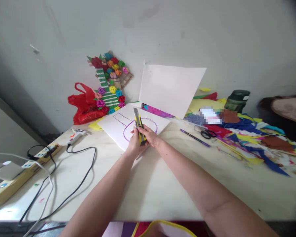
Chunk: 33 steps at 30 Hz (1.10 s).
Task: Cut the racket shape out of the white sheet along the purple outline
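A yellow and black utility knife (140, 126) points away from me, its blade out at the top. My left hand (135, 141) grips the knife's handle from the left. On the other side, my right hand (150, 135) holds the same handle, its thumb lying near the slider. Beneath both hands lies a white sheet (113, 131) with a purple outline drawn on it, a rounded shape joined to a long rectangle. My hands hide part of the rounded shape.
A purple marker (194, 138) and black-handled scissors (208, 134) lie right, near colourful scraps (251, 138). A glue gun (76, 135) and power strip (37, 159) with cables lie left. Paper-flower decorations (108, 85), a red bag (85, 103), a white board (171, 87) and a dark bottle (237, 100) stand behind.
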Each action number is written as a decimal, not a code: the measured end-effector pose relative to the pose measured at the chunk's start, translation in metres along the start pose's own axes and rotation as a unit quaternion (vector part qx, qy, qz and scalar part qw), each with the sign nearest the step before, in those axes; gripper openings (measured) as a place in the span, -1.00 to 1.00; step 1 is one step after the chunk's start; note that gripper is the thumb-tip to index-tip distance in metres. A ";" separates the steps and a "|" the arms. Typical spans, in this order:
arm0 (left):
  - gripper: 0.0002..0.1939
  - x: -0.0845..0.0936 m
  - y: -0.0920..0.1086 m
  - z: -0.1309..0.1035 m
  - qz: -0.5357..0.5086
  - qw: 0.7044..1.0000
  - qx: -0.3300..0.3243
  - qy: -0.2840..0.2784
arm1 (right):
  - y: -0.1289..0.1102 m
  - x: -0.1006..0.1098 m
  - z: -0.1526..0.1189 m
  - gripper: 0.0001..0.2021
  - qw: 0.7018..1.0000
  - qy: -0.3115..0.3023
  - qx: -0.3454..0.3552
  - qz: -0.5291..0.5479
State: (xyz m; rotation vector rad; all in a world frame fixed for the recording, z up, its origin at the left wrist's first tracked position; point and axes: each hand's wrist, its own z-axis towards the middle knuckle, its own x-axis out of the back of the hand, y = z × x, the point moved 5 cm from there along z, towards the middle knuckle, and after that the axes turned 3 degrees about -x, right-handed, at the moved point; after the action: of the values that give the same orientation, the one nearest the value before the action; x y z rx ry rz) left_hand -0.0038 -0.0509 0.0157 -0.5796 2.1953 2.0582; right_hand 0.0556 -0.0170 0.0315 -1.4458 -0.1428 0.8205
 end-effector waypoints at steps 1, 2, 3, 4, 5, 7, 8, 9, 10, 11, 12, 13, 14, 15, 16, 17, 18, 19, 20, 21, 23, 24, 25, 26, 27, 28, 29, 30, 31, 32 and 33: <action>-0.41 0.001 0.001 0.000 0.000 1.000 -0.003 0.003 | 0.000 0.000 0.000 -0.71 1.000 -0.003 0.002 -0.006; -0.41 0.002 0.001 0.001 0.001 1.000 -0.005 0.006 | 0.000 -0.001 0.000 -0.72 1.000 -0.006 0.005 -0.015; -0.41 0.003 0.002 0.002 0.002 1.000 -0.007 0.009 | -0.001 -0.002 -0.001 -0.71 1.000 -0.011 0.011 -0.024; -0.41 0.005 0.003 0.002 0.004 1.000 -0.010 0.013 | -0.001 -0.003 -0.001 -0.70 0.999 -0.017 0.018 -0.032; -0.42 0.007 0.004 0.003 0.007 1.000 -0.013 0.016 | -0.002 -0.004 -0.002 -0.69 0.999 -0.023 0.026 -0.038; -0.42 0.009 0.005 0.005 0.011 1.000 -0.017 0.019 | -0.004 -0.006 -0.003 -0.67 0.998 -0.027 0.040 -0.046; -0.42 0.010 0.005 0.006 0.011 1.000 -0.018 0.018 | -0.005 -0.006 -0.004 -0.67 0.998 -0.026 0.040 -0.051; -0.42 0.010 0.006 0.006 0.011 1.000 -0.018 0.018 | -0.005 -0.006 -0.004 -0.66 0.997 -0.025 0.037 -0.058; -0.43 0.011 0.006 0.007 0.009 1.000 -0.018 0.020 | -0.006 -0.006 -0.005 -0.64 0.997 -0.026 0.033 -0.066; -0.44 0.012 0.006 0.007 0.006 1.000 -0.018 0.023 | -0.006 -0.006 -0.005 -0.61 0.996 -0.032 0.028 -0.073; -0.45 0.012 0.007 0.007 0.002 0.999 -0.020 0.025 | -0.007 -0.006 -0.005 -0.57 0.996 -0.041 0.024 -0.078; -0.45 0.013 0.007 0.008 0.000 0.999 -0.021 0.027 | -0.007 -0.006 -0.006 -0.53 0.995 -0.052 0.020 -0.082; -0.46 0.013 0.008 0.008 -0.001 0.999 -0.023 0.026 | -0.007 -0.006 -0.006 -0.49 0.994 -0.064 0.015 -0.083; -0.46 0.013 0.008 0.008 -0.002 0.999 -0.023 0.022 | -0.007 -0.006 -0.006 -0.45 0.994 -0.074 0.011 -0.085; -0.45 0.012 0.008 0.008 -0.001 1.000 -0.023 0.017 | -0.007 -0.006 -0.006 -0.42 0.993 -0.082 0.005 -0.085; -0.45 0.012 0.008 0.008 -0.001 1.000 -0.023 0.011 | -0.006 -0.005 -0.006 -0.39 0.993 -0.086 0.001 -0.085; -0.45 0.011 0.008 0.008 -0.001 1.000 -0.024 0.005 | -0.006 -0.004 -0.006 -0.37 0.992 -0.090 -0.003 -0.085; -0.45 0.011 0.008 0.007 -0.002 1.000 -0.027 0.001 | -0.006 -0.003 -0.006 -0.36 0.992 -0.093 -0.006 -0.085; -0.45 0.010 0.008 0.007 -0.004 1.000 -0.029 -0.002 | -0.006 -0.003 -0.006 -0.34 0.992 -0.096 -0.008 -0.084; -0.46 0.010 0.007 0.007 -0.006 1.000 -0.030 -0.004 | -0.005 -0.003 -0.006 -0.33 0.991 -0.100 -0.009 -0.084; -0.46 0.010 0.006 0.008 -0.004 1.000 -0.030 -0.008 | -0.004 -0.003 -0.005 -0.29 0.991 -0.106 -0.009 -0.082; -0.45 0.010 0.006 0.009 -0.001 0.999 -0.032 -0.011 | -0.004 -0.003 -0.005 -0.27 0.991 -0.106 -0.007 -0.080; -0.43 0.010 0.007 0.010 0.004 0.999 -0.039 -0.016 | -0.003 -0.003 -0.004 -0.25 0.992 -0.098 -0.005 -0.077; -0.41 0.011 0.009 0.012 0.010 0.998 -0.053 -0.020 | -0.001 -0.002 -0.002 -0.24 0.994 -0.082 -0.005 -0.076; -0.39 0.013 0.011 0.014 0.018 0.997 -0.074 -0.020 | 0.000 0.000 0.000 -0.24 0.996 -0.055 -0.007 -0.076; -0.37 0.015 0.015 0.015 0.028 0.995 -0.099 -0.018 | 0.002 0.002 0.001 -0.23 0.997 -0.021 -0.010 -0.080; -0.35 0.019 0.018 0.017 0.045 0.991 -0.126 -0.003 | 0.004 0.005 0.003 -0.24 0.996 0.017 -0.014 -0.089; -0.34 0.022 0.021 0.018 0.067 0.986 -0.151 0.012 | 0.005 0.008 0.004 -0.26 0.993 0.050 -0.017 -0.105; -0.35 0.025 0.025 0.019 0.088 0.980 -0.178 0.033 | 0.006 0.009 0.004 -0.32 0.990 0.066 -0.020 -0.125; -0.36 0.028 0.027 0.019 0.106 0.973 -0.200 0.056 | 0.006 0.008 0.005 -0.39 0.987 0.069 -0.020 -0.141; -0.38 0.030 0.029 0.019 0.119 0.966 -0.217 0.074 | 0.006 0.007 0.005 -0.46 0.987 0.061 -0.018 -0.149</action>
State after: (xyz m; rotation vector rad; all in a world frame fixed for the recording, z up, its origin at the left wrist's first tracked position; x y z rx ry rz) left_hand -0.0448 -0.0376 0.0323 -0.5358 1.9693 2.7383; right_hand 0.0555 -0.0091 0.0242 -1.4615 -0.2748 0.4856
